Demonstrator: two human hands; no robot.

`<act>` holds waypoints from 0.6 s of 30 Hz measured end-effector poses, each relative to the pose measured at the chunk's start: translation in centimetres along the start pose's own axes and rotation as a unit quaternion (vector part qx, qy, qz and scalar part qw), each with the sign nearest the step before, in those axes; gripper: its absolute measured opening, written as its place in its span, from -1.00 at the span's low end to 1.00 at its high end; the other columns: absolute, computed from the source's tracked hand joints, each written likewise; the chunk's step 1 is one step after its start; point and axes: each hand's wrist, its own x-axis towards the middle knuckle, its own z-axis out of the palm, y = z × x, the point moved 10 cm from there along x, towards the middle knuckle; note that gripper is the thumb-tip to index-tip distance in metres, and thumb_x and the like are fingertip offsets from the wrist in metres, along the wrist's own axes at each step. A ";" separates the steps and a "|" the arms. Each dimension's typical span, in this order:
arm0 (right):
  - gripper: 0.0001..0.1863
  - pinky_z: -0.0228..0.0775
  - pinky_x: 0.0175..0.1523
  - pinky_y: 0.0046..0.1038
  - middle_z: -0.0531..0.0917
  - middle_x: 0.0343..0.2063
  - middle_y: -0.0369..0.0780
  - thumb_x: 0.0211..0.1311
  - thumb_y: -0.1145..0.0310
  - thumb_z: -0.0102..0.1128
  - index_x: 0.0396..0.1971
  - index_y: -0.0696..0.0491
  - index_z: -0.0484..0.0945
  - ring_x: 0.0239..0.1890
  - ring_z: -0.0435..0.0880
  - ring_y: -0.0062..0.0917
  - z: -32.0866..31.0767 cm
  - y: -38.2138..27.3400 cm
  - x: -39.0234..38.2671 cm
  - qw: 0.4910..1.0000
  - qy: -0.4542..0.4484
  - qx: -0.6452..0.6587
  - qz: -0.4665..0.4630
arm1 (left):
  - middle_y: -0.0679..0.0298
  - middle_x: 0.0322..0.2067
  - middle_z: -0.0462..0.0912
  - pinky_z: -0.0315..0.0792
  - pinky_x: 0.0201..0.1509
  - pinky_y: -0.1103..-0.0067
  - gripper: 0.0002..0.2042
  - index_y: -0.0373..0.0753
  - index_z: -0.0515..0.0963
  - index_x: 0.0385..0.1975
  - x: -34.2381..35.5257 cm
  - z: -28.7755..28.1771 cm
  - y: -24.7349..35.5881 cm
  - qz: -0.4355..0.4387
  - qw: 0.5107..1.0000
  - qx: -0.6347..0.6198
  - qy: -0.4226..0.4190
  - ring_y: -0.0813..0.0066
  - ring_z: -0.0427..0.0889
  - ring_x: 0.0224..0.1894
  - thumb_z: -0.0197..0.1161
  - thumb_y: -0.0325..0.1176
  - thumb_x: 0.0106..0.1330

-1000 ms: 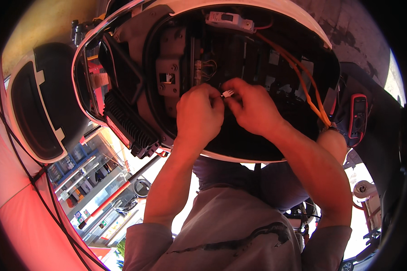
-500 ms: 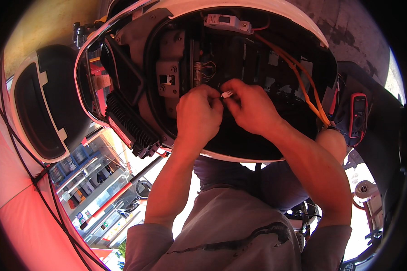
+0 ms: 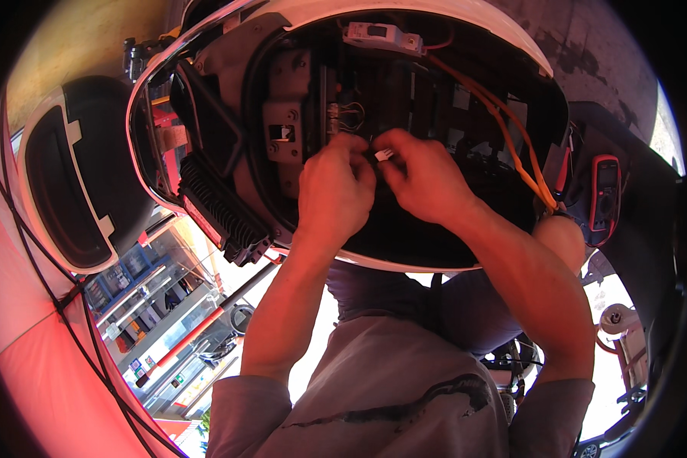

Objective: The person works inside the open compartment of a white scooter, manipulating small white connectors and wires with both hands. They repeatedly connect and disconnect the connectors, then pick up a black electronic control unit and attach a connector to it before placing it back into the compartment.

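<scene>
Both hands are over the dark open compartment of a scooter-like vehicle with a pale rim (image 3: 404, 269). My right hand (image 3: 427, 179) pinches a small white wire connector (image 3: 384, 155) between thumb and forefinger. Close beside it on the left, my left hand (image 3: 332, 187) has its fingers curled and its fingertips pressed together; whatever they hold is too small or hidden to make out. Just beyond the left hand, thin wires run from a row of pale connectors (image 3: 333, 118) beside a metal bracket (image 3: 286, 133).
A white circuit breaker (image 3: 383, 37) sits at the compartment's far side, with orange cables (image 3: 504, 114) running right. A red multimeter (image 3: 605, 198) lies at the right. The black finned unit (image 3: 220, 214) is at the near left; a detached seat (image 3: 91, 175) stands farther left.
The hands have drawn slightly apart, and the white connector now sits clear of the left fingertips. The left fingers have shifted a little away from me.
</scene>
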 end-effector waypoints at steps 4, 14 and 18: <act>-0.76 0.58 -0.10 -0.15 0.75 -0.26 0.02 0.28 0.45 0.23 -0.06 0.12 0.58 -0.16 0.74 -0.03 0.0 0.2 0.0 1.000 0.003 0.006 0.005 | 0.12 -0.33 0.76 0.62 -0.18 0.45 -0.71 -0.37 0.57 -0.04 -0.1 0.1 0.1 0.008 1.000 0.024 -0.008 0.27 0.78 -0.30 0.29 -0.52 0.22; -0.77 0.57 -0.11 -0.11 0.73 -0.30 0.04 0.27 0.46 0.21 -0.09 0.12 0.56 -0.17 0.72 0.02 -0.1 -0.1 0.0 0.999 -0.007 -0.030 -0.013 | 0.11 -0.37 0.74 0.61 -0.22 0.42 -0.74 -0.32 0.56 -0.09 -0.1 0.0 1.2 0.069 0.998 0.010 0.010 0.19 0.76 -0.34 0.28 -0.58 0.20; -0.76 0.59 -0.13 -0.23 0.75 -0.30 0.01 0.23 0.53 0.23 -0.09 0.14 0.57 -0.18 0.76 -0.06 -0.1 -0.3 0.1 0.998 -0.001 -0.048 -0.026 | 0.11 -0.40 0.74 0.59 -0.25 0.41 -0.75 -0.31 0.56 -0.11 0.0 -0.2 1.5 0.081 0.996 0.014 0.015 0.18 0.76 -0.35 0.28 -0.59 0.20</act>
